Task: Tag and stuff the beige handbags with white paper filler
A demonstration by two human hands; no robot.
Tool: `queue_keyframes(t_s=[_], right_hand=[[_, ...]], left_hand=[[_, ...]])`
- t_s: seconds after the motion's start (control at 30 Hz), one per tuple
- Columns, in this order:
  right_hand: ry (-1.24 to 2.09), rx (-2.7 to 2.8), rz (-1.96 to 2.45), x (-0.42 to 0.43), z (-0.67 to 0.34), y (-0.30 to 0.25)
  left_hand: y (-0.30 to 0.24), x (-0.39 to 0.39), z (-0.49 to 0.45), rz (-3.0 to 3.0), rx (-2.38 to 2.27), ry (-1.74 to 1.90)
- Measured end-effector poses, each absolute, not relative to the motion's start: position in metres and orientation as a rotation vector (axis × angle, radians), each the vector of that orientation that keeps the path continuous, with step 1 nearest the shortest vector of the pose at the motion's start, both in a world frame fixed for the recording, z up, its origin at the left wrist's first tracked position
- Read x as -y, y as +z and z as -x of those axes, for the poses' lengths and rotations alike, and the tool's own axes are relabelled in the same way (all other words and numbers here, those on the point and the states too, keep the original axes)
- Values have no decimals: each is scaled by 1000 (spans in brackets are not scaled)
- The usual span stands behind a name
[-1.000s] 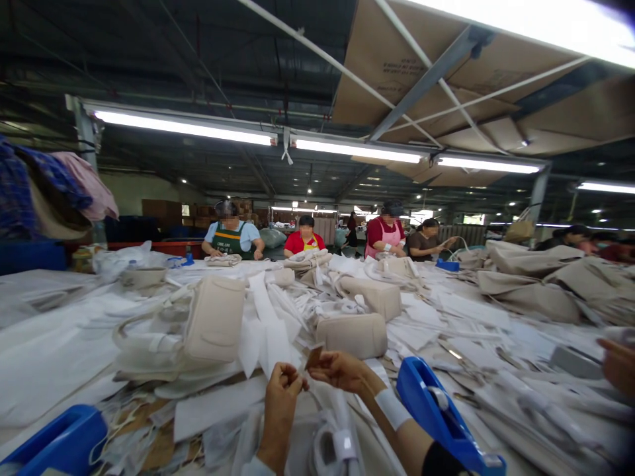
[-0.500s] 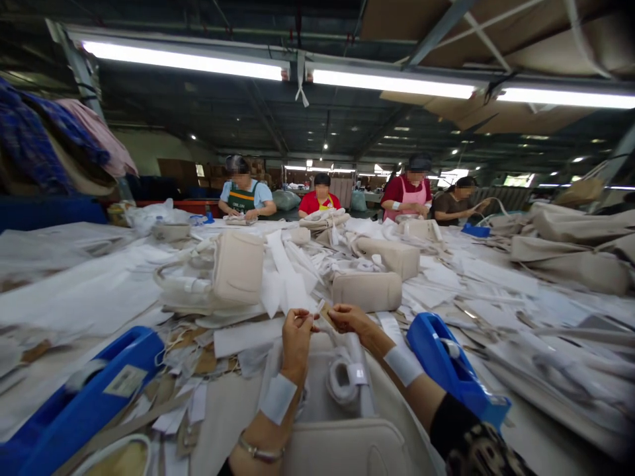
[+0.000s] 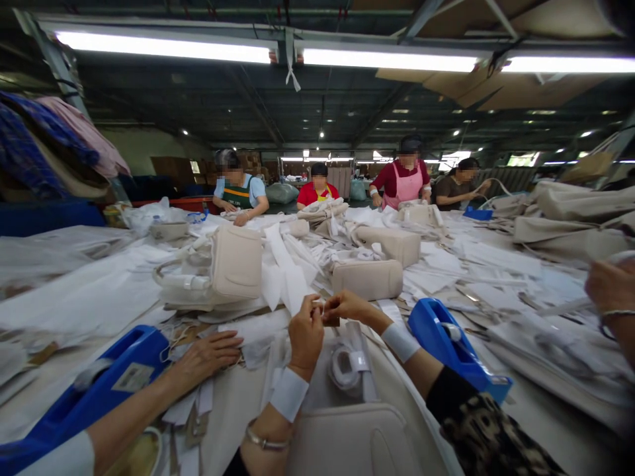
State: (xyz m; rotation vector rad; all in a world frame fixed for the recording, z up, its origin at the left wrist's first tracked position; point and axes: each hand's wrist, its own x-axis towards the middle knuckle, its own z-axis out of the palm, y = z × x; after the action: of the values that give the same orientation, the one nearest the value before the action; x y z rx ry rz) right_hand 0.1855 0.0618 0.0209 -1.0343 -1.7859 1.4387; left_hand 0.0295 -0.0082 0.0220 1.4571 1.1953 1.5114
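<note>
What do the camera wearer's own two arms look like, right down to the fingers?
The left grip and right grip are ungloved human hands. Each has a pale band just behind it. Further back, the left side has a silvery bangle and a dark sleeve edge; the right sleeve is black with brownish blotches.

Smooth matt beige bag [image 3: 347,436], glossy blue plastic tape dispenser [image 3: 436,350], shiny metal bracelet [image 3: 266,441]

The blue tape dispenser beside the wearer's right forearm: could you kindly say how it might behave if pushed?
The blue tape dispenser would probably stay rigid, given its smooth moulded body. Its long shape likely resists tipping end over end; the white roll inside might turn.
</note>
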Motion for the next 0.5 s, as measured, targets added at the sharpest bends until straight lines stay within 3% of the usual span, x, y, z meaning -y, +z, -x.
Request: queue_keyframes(t_s=[0.17, 0.5], right_hand=[[1446, 1728, 950, -51, -191, 24], [1217, 1633, 939, -31, -193, 31]], left_hand=[[29, 12, -31, -1597, -1357, 1699], [20, -1, -28, -1509, -1084, 1513]])
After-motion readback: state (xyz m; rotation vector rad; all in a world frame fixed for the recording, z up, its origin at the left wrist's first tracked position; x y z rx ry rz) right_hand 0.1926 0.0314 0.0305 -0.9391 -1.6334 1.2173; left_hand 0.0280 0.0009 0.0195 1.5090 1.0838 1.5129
